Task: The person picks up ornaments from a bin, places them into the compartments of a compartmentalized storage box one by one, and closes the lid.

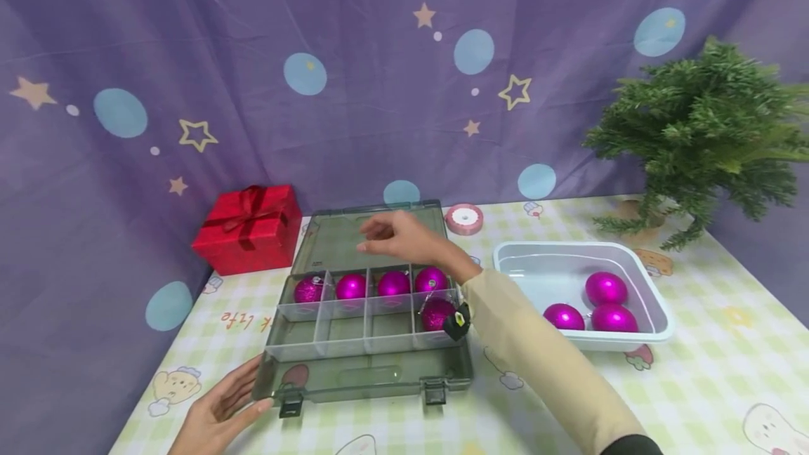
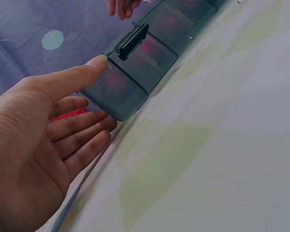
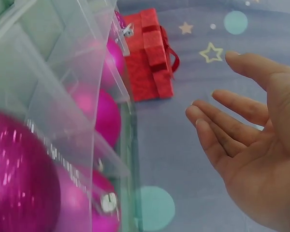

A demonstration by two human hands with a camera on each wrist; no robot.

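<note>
Five balls (image 1: 351, 287) in box (image 1: 341, 331), three in tub (image 1: 534, 283) at right. My right hand (image 1: 404, 239), empty, fingers loose, hangs over the far lid (image 1: 331, 244); left hand (image 1: 221, 409), fingers relaxed, touches box's near-left corner. Risk: right sleeve (image 1: 543, 353), dragged low, knocking near-right ball (image 1: 435, 314) out.

We see magenta balls (image 1: 605, 289), a smoky green case (image 1: 373, 376), a pale blue basin (image 1: 537, 283), a green-white checked cloth (image 1: 701, 399) and a starry purple curtain (image 1: 373, 5).
</note>
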